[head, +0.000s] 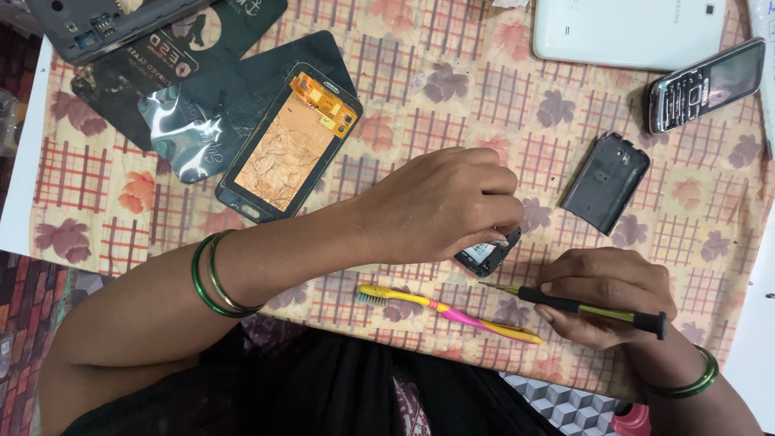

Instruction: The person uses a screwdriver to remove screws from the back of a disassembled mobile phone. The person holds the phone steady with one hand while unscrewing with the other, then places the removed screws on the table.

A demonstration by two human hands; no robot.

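Patterned cloth (452, 89) covers the work table. Left hand (444, 206) pinches a small dark phone part (484, 254) on the cloth. Right hand (605, 295), just beside, is closed around a screwdriver (577, 305), tip toward that part. Toothbrush (448, 309) lies just below; black back cover (605, 182) beyond.

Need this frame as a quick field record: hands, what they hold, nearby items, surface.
left hand: pinches a small dark phone part on the cloth
right hand: grips a screwdriver, tip toward the part
toothbrush: yellow and pink, lying at the near edge
screen assembly: face down, orange flex showing
back cover: dark, lying right of centre
keypad phone: top right
surface: leaf-patterned cloth
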